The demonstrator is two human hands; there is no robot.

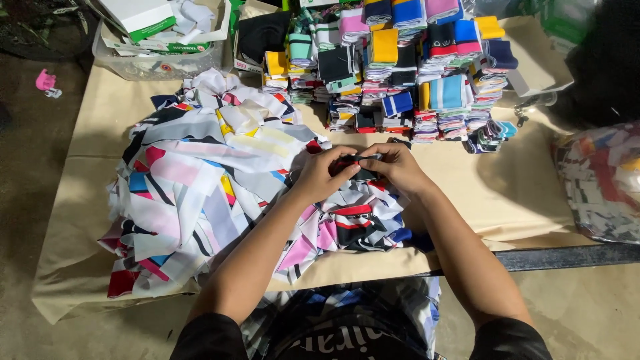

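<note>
table (527, 193): tan covering; bare strip along right side and near edge, otherwise crowded
loose pile (200, 180): striped fabric pieces, fills left half, spills over near edge toward the lap
folded stacks (400, 73): coloured bundles in rows along far edge; narrow bare gap between them and the hands
plastic bag (600, 180): fabric scraps inside, overhangs right edge
clear bin (157, 63): far left corner, boxes inside
left hand (323, 175): fingers pinched shut on small dark piece (357, 167)
right hand (397, 167): pinching same piece from opposite side; piece held just above pile's right margin, near table centre
</note>
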